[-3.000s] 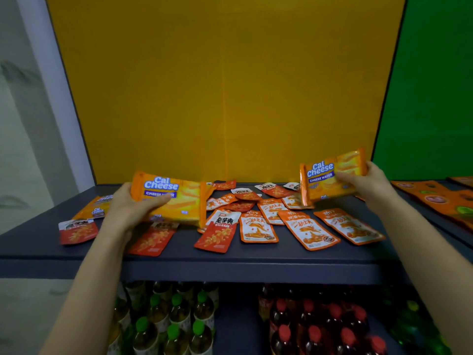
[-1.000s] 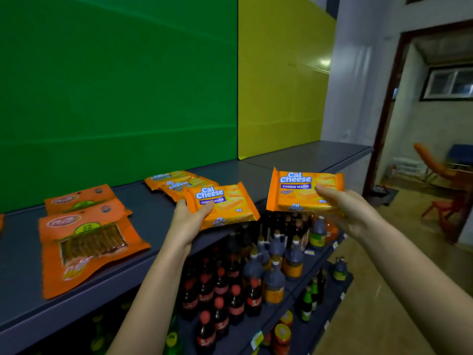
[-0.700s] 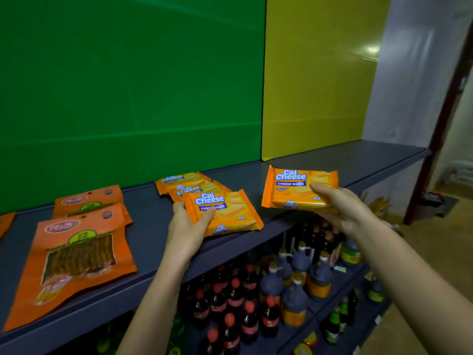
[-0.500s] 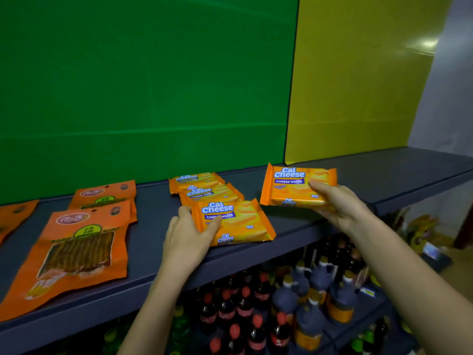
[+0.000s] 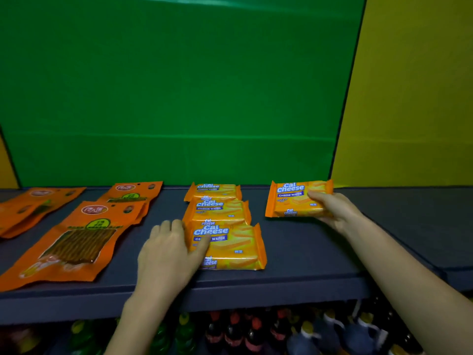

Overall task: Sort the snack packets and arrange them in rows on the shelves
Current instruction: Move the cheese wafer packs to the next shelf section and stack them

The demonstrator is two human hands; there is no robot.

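Three orange Cal Cheese wafer packets lie in a front-to-back row on the dark grey shelf (image 5: 302,252): a back one (image 5: 213,191), a middle one (image 5: 218,210) and a front one (image 5: 230,248). My left hand (image 5: 170,252) grips the front packet's left end, thumb on top, with the packet lying flat on the shelf. My right hand (image 5: 335,211) holds a fourth Cal Cheese packet (image 5: 294,198) by its right end, at the back of the shelf to the right of the row, tilted up towards me.
Large orange pouches with clear windows lie to the left: one in front (image 5: 76,242), one behind it (image 5: 133,192), more at the far left (image 5: 30,206). A green back panel (image 5: 179,85) meets a yellow one (image 5: 414,98). Bottles (image 5: 256,331) fill the shelf below.
I turned right from the yellow section with a Cal Cheese packet in each hand. The left packet came down onto the shelf in front of the two lying there; the right one moved towards the back.
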